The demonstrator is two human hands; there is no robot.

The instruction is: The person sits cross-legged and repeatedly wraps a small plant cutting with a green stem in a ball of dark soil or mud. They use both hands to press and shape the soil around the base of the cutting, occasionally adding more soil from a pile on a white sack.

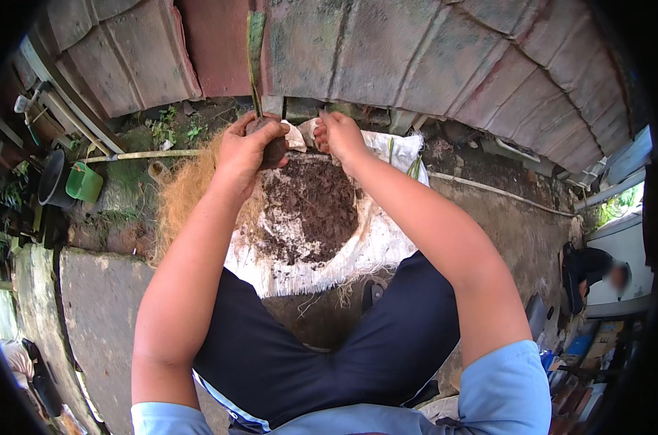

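Note:
My left hand [234, 155] grips a dark brown ball of soil [273, 151] near the sack's far edge. A green, yellow-edged snake plant leaf [256, 46] stands upright from the top of the ball. To the right, apart from the ball, my right hand [340, 136] has its fingers curled and pinched together. Whether something thin sits between those fingertips cannot be made out. Below both hands, loose dark soil [323, 212] is heaped on a white woven sack [383, 234] with frayed edges. Tan coconut fibre [185, 198] lies in a pile beside my left forearm.
More snake plant leaves [414, 167] lie at the sack's right side. Low roof tiles [361, 49] overhang the far side. A green plastic container [84, 182] and a dark bucket [53, 179] stand left. Another person [590, 274] bends over at the far right.

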